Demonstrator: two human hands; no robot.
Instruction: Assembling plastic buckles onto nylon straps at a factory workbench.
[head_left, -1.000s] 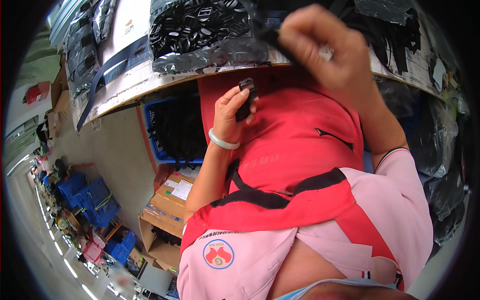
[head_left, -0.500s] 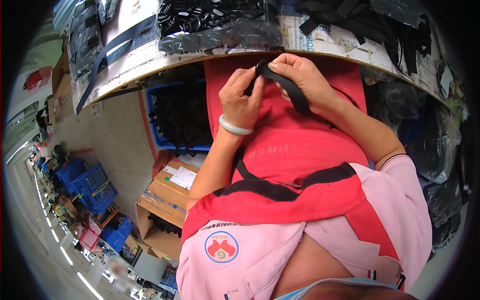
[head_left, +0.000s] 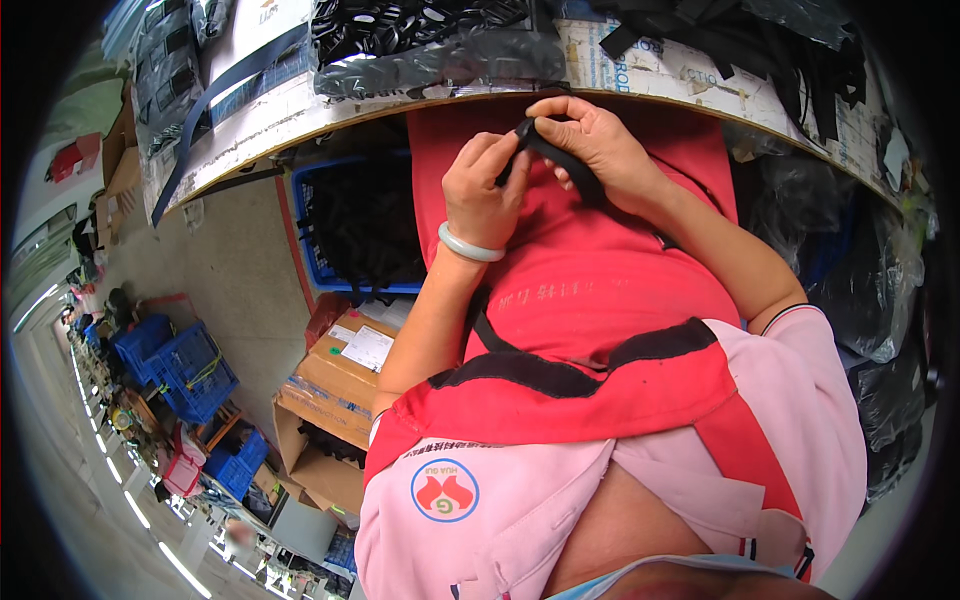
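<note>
A black webbing strap runs between my two hands, above the red apron on my lap. My left hand, with a pale bangle at its wrist, pinches the strap's end and a small black piece that looks like a plastic buckle, mostly covered by fingertips. My right hand grips the strap close by, thumb and forefinger against that piece. From there the strap curves down under the right palm, where its lower part is hidden.
Ahead, the table edge bows across, bearing a plastic bag of black buckles, loose black straps and a long dark strap hanging over it. Below stand a blue crate and cardboard boxes. Dark plastic bags lie right.
My right fingers have shifted over the small black piece and the hands have drawn closer round it. The strap's loop is now lower and flatter, more under the right palm.
</note>
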